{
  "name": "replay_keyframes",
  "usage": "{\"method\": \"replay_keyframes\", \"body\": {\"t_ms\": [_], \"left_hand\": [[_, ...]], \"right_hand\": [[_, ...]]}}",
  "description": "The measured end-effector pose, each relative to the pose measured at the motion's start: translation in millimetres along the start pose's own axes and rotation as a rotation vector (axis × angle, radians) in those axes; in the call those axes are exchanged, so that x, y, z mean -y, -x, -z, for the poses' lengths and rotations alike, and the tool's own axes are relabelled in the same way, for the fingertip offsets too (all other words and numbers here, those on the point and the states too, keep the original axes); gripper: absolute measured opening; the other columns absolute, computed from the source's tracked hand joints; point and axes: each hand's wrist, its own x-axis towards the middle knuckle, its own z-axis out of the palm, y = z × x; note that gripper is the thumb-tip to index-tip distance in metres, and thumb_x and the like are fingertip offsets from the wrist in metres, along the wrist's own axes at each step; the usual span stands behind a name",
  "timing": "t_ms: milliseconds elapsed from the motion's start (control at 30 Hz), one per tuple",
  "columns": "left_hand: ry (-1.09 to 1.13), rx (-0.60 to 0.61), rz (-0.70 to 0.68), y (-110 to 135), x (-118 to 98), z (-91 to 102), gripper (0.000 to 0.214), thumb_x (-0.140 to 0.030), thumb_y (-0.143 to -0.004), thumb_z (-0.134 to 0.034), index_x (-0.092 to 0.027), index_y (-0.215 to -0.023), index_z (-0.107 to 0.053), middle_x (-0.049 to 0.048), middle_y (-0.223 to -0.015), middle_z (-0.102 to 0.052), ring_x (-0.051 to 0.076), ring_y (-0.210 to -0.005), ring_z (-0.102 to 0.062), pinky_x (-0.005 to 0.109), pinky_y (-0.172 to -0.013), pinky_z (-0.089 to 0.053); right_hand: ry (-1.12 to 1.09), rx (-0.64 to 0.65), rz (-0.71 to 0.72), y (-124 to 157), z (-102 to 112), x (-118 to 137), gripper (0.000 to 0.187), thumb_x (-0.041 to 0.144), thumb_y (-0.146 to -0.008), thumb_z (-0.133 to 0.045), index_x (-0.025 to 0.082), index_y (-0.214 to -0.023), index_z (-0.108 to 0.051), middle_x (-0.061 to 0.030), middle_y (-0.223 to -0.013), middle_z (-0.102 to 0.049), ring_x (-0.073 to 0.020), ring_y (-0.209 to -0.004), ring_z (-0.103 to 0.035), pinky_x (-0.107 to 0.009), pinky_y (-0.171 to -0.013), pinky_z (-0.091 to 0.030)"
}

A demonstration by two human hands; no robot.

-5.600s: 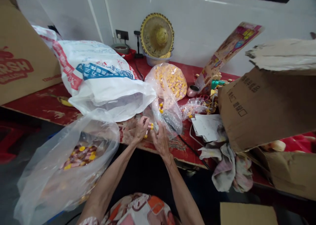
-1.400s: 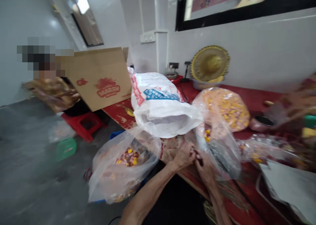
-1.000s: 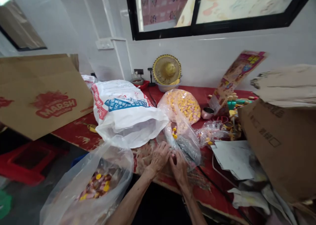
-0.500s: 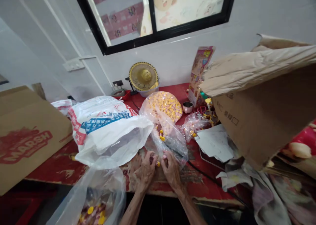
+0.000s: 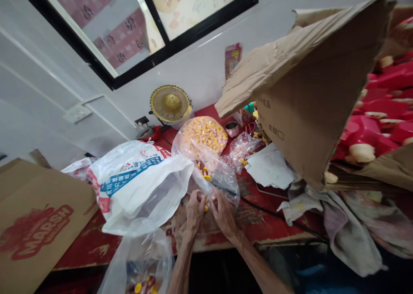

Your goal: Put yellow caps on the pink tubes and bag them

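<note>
Pinching small yellow pieces (image 5: 206,202) between curled fingers (image 5: 200,198) of the left hand (image 5: 194,214) and right hand (image 5: 224,214), just below the mouth of a clear plastic bag (image 5: 224,187), low over a red table (image 5: 87,252), seemingly to guard against scattering.

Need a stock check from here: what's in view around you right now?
Table: one, red, under everything.
Sack: one, white with blue and red print, table left.
Full bag: one, clear, yellow and pink pieces inside, table centre.
Small bag: one, clear, right of the full bag.
Lower bag: one, clear, yellow pieces inside, front left.
Hat: one, straw, by the wall.
Cup: one, pink, beside the full bag.
Carton: one, brown, upper right.
MARSH carton: one, brown with red print, lower left.
Papers: several, white, table right.
Cloth: one, grey and pink, front right.
Pieces: a few, yellow, between the hands.
Left hand: bare, at the pieces.
Right hand: bare, at the pieces.
</note>
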Motion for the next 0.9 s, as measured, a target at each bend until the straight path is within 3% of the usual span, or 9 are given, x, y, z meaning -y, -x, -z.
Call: {"method": "replay_keyframes", "body": {"t_ms": [100,233,333,467,600,700,800,900], "left_hand": [[-0.010,-0.060,-0.012,7,-9,0.6,0.021,-0.040,-0.096,-0.049,-0.023,-0.098,-0.061,0.0063,-0.093,-0.072,0.020,-0.081,-0.067,0.033,-0.076,-0.055],[-0.017,0.003,-0.039,5,-16,-5.4,0.024,-0.040,-0.095,-0.049,-0.022,-0.101,-0.064,0.0083,-0.097,-0.073,0.022,-0.087,-0.069,0.036,-0.081,-0.057],[-0.028,0.034,-0.036,5,-19,-2.0,0.022,-0.036,-0.095,-0.049,-0.022,-0.101,-0.066,0.0080,-0.095,-0.073,0.022,-0.087,-0.069,0.037,-0.082,-0.058],[-0.107,0.010,-0.109,23,-15,12.3,0.024,-0.038,-0.097,-0.056,-0.030,-0.114,-0.070,0.0073,-0.097,-0.074,0.024,-0.090,-0.070,0.038,-0.080,-0.059],[-0.153,-0.099,-0.094,34,-1,16.2,0.024,-0.038,-0.096,-0.060,-0.033,-0.117,-0.070,0.0083,-0.101,-0.074,0.025,-0.091,-0.069,0.038,-0.079,-0.059],[-0.149,-0.131,-0.043,25,15,12.3,0.019,-0.036,-0.098,-0.056,-0.030,-0.111,-0.069,0.0068,-0.096,-0.072,0.022,-0.085,-0.069,0.035,-0.078,-0.058],[-0.148,-0.185,-0.048,9,37,-0.5,0.022,-0.028,-0.099,-0.050,-0.028,-0.114,-0.066,0.0073,-0.100,-0.073,0.021,-0.089,-0.072,0.033,-0.080,-0.060],[-0.206,-0.280,-0.140,-1,62,-22.9,0.033,-0.019,-0.094,-0.047,-0.028,-0.120,-0.064,0.0104,-0.105,-0.074,0.024,-0.095,-0.074,0.034,-0.081,-0.061]], "right_hand": [[-0.034,0.015,-0.038,-2,1,2,0.048,0.033,-0.113,-0.031,0.020,-0.152,-0.056,-0.0133,-0.130,-0.072,-0.0243,-0.120,-0.070,-0.040,-0.103,-0.059],[-0.031,0.085,-0.083,-2,-3,-4,0.052,0.035,-0.113,-0.027,0.019,-0.154,-0.055,-0.0134,-0.130,-0.073,-0.0248,-0.121,-0.071,-0.043,-0.106,-0.059],[-0.065,0.064,-0.082,4,-5,-11,0.052,0.035,-0.110,-0.030,0.018,-0.151,-0.058,-0.0132,-0.131,-0.073,-0.0248,-0.123,-0.070,-0.043,-0.106,-0.060],[-0.131,0.068,-0.098,10,-10,-25,0.044,0.039,-0.102,-0.044,0.022,-0.133,-0.070,-0.0113,-0.122,-0.076,-0.0270,-0.114,-0.075,-0.040,-0.093,-0.066],[-0.275,0.245,-0.126,-11,-21,-25,0.039,0.046,-0.090,-0.052,0.024,-0.109,-0.077,-0.0094,-0.104,-0.080,-0.0275,-0.097,-0.078,-0.037,-0.086,-0.067],[-0.349,0.410,-0.124,-30,-29,-12,0.039,0.049,-0.087,-0.054,0.024,-0.105,-0.078,-0.0084,-0.100,-0.080,-0.0261,-0.088,-0.079,-0.033,-0.080,-0.066],[-0.332,0.409,-0.125,-38,-41,-13,0.043,0.052,-0.085,-0.055,0.026,-0.110,-0.079,-0.0088,-0.105,-0.081,-0.0281,-0.092,-0.079,-0.034,-0.079,-0.067],[-0.277,0.394,-0.052,-37,-53,-32,0.040,0.054,-0.082,-0.056,0.029,-0.101,-0.081,-0.0088,-0.101,-0.081,-0.0313,-0.091,-0.079,-0.038,-0.077,-0.068]]}}
